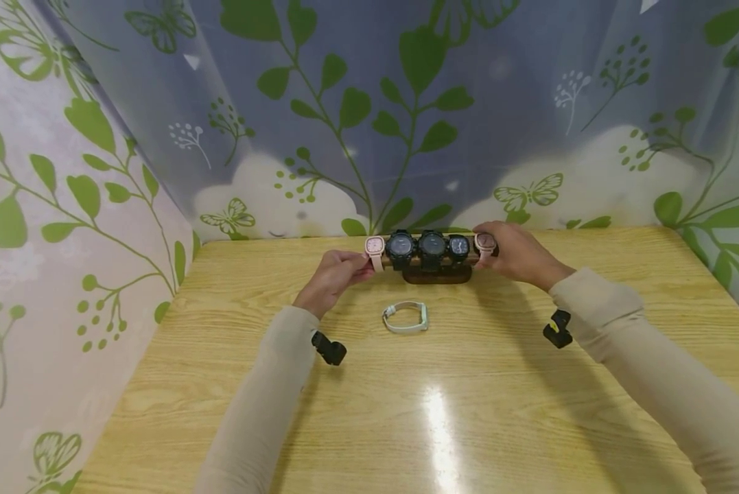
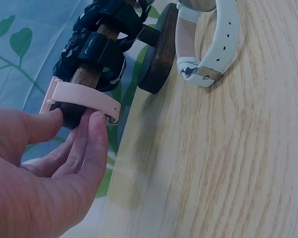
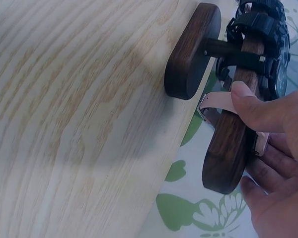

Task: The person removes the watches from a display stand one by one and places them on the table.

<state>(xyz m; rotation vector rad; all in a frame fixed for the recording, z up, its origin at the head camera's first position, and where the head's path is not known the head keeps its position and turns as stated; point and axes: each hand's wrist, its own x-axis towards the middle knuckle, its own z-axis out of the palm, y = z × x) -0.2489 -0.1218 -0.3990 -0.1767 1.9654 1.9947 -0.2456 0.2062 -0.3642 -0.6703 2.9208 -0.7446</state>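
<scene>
A dark wooden watch stand (image 1: 437,275) at the table's back carries a row of watches on its bar. My left hand (image 1: 334,276) pinches the bar's left end, its fingertips touching the strap of a pink watch (image 2: 84,95) there. At the other end my right hand (image 1: 520,254) grips a second pink watch (image 3: 221,101), thumb on its strap and fingers behind the case. The bar's bare end (image 3: 223,158) sticks out past that strap. Between the pink watches sit black watches (image 1: 401,248). A pale watch (image 1: 406,318) lies on its side on the table before the stand.
The light wooden table (image 1: 369,412) ends at a leaf-patterned curtain (image 1: 406,137) just behind the stand. Another patterned sheet (image 1: 85,240) borders the left side. Black wrist cameras (image 1: 330,348) hang from both sleeves.
</scene>
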